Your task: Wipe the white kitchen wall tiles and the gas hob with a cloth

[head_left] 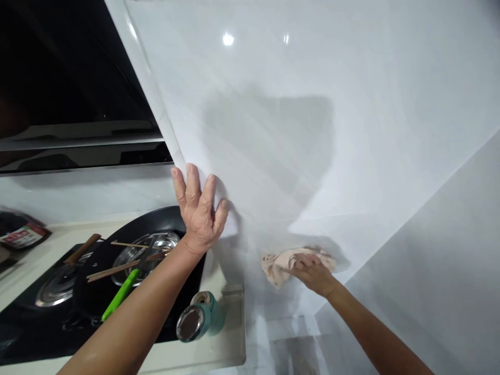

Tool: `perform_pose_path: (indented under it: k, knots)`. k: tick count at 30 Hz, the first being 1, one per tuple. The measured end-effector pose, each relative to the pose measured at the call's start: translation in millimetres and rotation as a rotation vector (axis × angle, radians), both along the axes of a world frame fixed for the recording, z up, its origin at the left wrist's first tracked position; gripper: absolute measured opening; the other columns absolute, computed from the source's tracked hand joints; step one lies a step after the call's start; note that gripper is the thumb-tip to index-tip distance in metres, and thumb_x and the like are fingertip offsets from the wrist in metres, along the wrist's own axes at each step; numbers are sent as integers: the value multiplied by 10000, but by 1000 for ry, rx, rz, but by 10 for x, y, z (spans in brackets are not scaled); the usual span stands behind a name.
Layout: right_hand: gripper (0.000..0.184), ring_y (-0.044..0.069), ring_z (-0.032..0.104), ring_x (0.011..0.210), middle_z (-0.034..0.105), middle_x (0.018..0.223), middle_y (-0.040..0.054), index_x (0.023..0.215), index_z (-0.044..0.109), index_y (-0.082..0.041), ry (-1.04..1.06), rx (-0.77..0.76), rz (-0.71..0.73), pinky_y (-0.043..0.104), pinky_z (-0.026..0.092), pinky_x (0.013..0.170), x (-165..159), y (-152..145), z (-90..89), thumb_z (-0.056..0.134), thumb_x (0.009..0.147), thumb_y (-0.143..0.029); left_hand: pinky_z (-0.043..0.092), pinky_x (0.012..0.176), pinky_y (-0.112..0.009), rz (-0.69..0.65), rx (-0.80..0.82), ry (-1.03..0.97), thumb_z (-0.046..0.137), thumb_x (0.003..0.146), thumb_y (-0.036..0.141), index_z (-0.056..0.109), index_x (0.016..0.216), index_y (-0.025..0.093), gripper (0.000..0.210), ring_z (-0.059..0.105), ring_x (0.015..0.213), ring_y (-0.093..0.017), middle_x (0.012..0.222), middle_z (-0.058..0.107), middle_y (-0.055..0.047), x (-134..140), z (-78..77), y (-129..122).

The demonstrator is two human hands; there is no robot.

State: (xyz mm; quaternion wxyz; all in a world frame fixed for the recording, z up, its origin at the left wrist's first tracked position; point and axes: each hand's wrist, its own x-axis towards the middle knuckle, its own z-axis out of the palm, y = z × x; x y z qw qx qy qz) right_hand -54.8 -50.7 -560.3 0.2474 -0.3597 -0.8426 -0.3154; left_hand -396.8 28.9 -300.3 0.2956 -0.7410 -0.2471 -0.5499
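Note:
My left hand lies with fingers spread against the edge of the glossy white wall, beside the stove. Lower and to the right, my right hand presses a crumpled, pale beige cloth with brownish patches to the same wall. Its fingers are curled over the cloth. A shadow falls on the wall above the two hands.
On the black stove at left sits a wok with metal bowls, chopsticks and a green-handled utensil. Teal jars stand at the counter's corner. A dark range hood overhangs the stove.

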Motion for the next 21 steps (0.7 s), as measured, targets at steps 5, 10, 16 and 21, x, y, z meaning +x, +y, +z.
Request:
perform_pose_path:
  k: [5, 10, 16, 21]
  knots:
    - [338, 379, 357, 1445, 573, 1294, 87, 1318, 711, -381, 277, 485, -143, 615, 232, 1203, 333, 192, 1267, 545, 1036, -465, 9, 1380, -620, -5, -42, -46, 550, 1008, 440, 292, 1638, 394, 682, -52, 1650, -317, 1770, 55, 129, -19, -36, 45]
    - [618, 431, 281, 1496, 309, 1634, 205, 1543, 523, -142, 583, 721, -329, 660, 241, 1175, 653, 314, 2348, 353, 1079, -514, 20, 1392, -508, -38, 23, -49, 554, 1005, 448, 329, 1630, 390, 666, -27, 1648, -285, 1765, 106, 152, -5, 7, 62]
    - [720, 371, 291, 1503, 293, 1608, 271, 1630, 312, -63, 1113, 590, -586, 617, 222, 1221, 878, 359, 1527, 319, 1086, -535, 49, 1392, -583, -3, 67, -8, 601, 985, 410, 298, 1659, 364, 740, -16, 1666, -318, 1786, 93, 75, 6, 37, 41]
    - [900, 393, 98, 1599, 162, 1674, 280, 1620, 292, -88, 1671, 217, -768, 643, 64, 1283, 653, 319, 136, 372, 992, -728, 65, 1393, -571, 20, 107, 7, 559, 1001, 367, 295, 1666, 326, 716, -2, 1672, -294, 1789, 96, 68, 13, 45, 41]
